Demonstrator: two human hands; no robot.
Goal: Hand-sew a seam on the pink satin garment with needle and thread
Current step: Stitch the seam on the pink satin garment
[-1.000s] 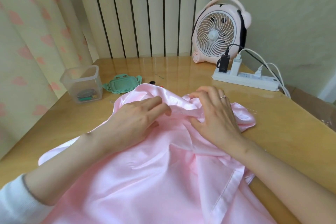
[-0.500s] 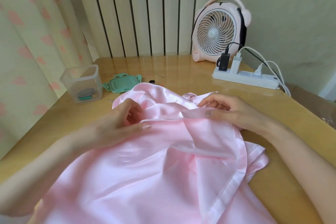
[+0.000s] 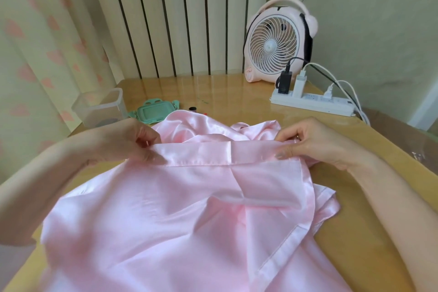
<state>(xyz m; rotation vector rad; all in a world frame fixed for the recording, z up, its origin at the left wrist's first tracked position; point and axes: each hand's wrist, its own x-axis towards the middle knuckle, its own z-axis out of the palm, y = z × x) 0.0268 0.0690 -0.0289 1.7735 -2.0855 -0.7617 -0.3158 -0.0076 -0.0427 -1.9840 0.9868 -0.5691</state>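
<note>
A person's left hand (image 3: 132,142) and right hand (image 3: 315,142) each pinch the hemmed band (image 3: 213,153) of the pink satin garment (image 3: 189,220), spread over the near side of the table (image 3: 237,92), where the slippery cloth could slide free and skew the seam

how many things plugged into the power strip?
3: a black adapter at the power strip end nearest the pink fan, a white adapter beside it, a white plug further along. No others visible.

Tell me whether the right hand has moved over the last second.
Yes. The right hand has shifted rightward: it lay below the left end of the power strip, now below its middle, pinching the pink satin garment.
</note>
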